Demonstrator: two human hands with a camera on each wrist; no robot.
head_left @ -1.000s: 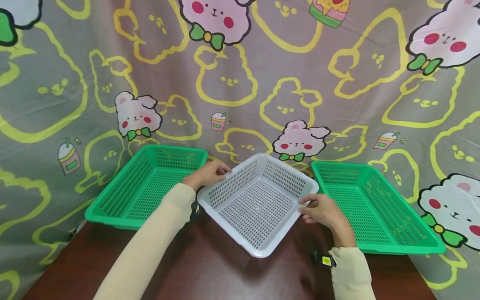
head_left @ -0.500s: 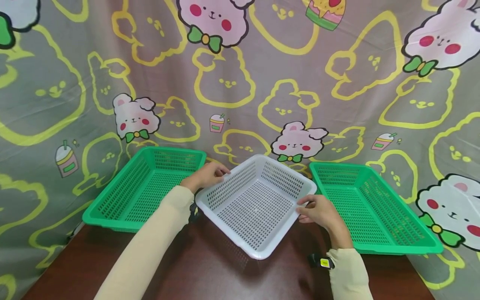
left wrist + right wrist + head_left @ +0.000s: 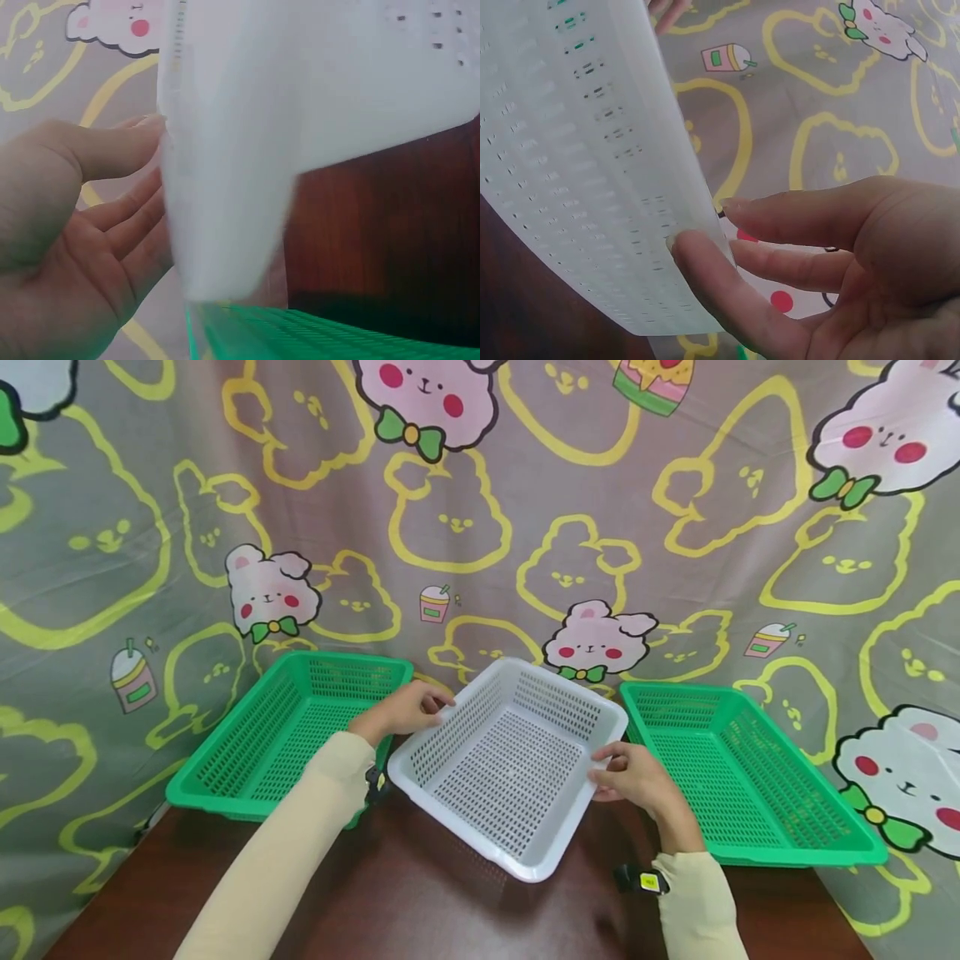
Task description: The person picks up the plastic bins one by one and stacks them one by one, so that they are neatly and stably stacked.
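Observation:
A white perforated plastic basket (image 3: 513, 772) is held tilted over the middle of the table, and I see nothing inside it. My left hand (image 3: 405, 708) pinches its left rim, and my right hand (image 3: 637, 781) pinches the right rim between thumb and fingers. In the left wrist view, the left hand (image 3: 82, 255) grips the edge of the white basket (image 3: 225, 150), with some fingertips hidden behind it. The right wrist view has the right hand (image 3: 885, 255) at the rim, one digit against the basket's slotted side (image 3: 592, 165).
A green perforated basket (image 3: 307, 735) stands at the left, partly behind the left arm. Another green basket (image 3: 712, 777) is at the right, near the right hand. Beneath is a dark reddish-brown table (image 3: 375, 910). A cartoon-patterned curtain (image 3: 465, 510) hangs close behind.
The white basket has turned and tilted a little: its far corner is higher and its near corner has shifted right. My left hand has moved slightly left with the rim. The green baskets stay put.

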